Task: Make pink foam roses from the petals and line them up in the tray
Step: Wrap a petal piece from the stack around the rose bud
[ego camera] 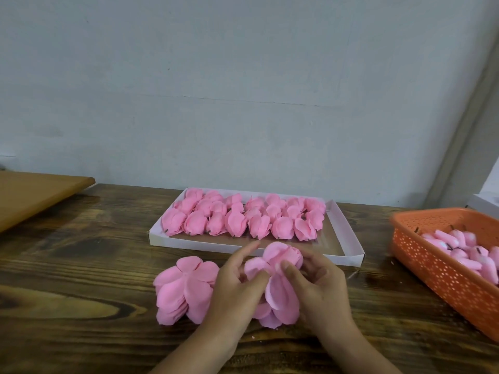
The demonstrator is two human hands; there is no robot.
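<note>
A pink foam rose (280, 256) is between my two hands, just in front of the tray. My right hand (317, 287) grips it from the right, thumb pressed on a petal. My left hand (237, 284) pinches a petal on its left side, index finger stretched out. Loose petals hang below the rose (280, 298). A stack of flat pink petals (181, 290) lies on the table to the left of my left hand. The white shallow tray (348, 238) behind holds several finished pink roses (243, 217) in rows.
An orange perforated basket (437, 268) at the right holds several pink buds with short stems. A brown board (32, 195) lies at the far left. The dark wooden table (81, 265) ends at a pale wall behind the tray.
</note>
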